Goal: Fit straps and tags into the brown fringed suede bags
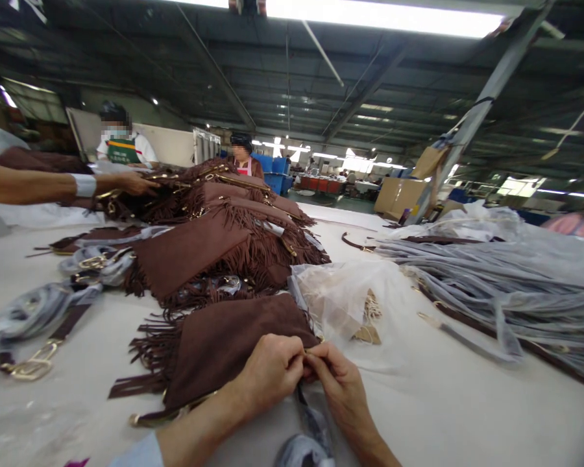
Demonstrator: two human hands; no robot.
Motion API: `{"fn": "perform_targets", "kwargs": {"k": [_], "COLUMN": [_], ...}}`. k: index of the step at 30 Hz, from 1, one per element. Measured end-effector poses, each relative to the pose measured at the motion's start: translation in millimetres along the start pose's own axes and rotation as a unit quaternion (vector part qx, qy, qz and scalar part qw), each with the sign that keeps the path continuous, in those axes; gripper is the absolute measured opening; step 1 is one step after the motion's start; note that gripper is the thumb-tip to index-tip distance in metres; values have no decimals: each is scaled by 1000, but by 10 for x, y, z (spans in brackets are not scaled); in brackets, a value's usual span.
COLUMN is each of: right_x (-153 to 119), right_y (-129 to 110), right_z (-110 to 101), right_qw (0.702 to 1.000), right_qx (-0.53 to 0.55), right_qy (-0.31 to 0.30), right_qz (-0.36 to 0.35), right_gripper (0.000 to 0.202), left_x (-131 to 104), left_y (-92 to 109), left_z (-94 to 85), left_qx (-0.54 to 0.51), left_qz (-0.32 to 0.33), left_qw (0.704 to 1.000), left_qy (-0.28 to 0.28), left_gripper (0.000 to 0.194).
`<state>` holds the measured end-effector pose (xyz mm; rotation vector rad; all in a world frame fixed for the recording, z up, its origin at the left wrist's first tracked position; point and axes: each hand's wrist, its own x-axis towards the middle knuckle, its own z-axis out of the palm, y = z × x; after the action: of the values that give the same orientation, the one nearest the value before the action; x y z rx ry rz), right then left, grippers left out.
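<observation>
A brown fringed bag lies on the white table in front of me, its fringe spread to the left. My left hand is closed in a pinch at the bag's near right corner. Right beside it, my right hand pinches at the same spot, the fingertips of both hands nearly touching. What they hold between them is too small and hidden to make out. A strap in clear wrap hangs down below my hands and ends in a wrapped coil at the bottom edge.
Behind the bag rises a heap of brown fringed bags. Another person's hand reaches onto it from the left. Wrapped straps are piled at right, a plastic bag with tags nearer. A coiled strap lies left. Two people stand beyond.
</observation>
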<state>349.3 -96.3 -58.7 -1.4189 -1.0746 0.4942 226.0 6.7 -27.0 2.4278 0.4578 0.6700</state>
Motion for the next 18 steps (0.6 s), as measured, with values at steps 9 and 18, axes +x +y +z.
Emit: {"fn": "perform_targets", "kwargs": {"k": [9,18], "right_x": [76,-509], "right_y": [-118,-302], "right_z": [-1,-322], "right_qw": [997,880], "right_qx": [-79,-341], "right_qy": [-18,-269], "right_qz": [-13,-194], "right_gripper": [22,22], "left_x": [63,-107], "left_y": [-2,271], "left_z": [-46,-721], "left_qx": [-14,240], "left_qz": [-34,-45], "left_qw": [999,948], "left_qy": [-34,-204], "left_gripper": [22,56]}}
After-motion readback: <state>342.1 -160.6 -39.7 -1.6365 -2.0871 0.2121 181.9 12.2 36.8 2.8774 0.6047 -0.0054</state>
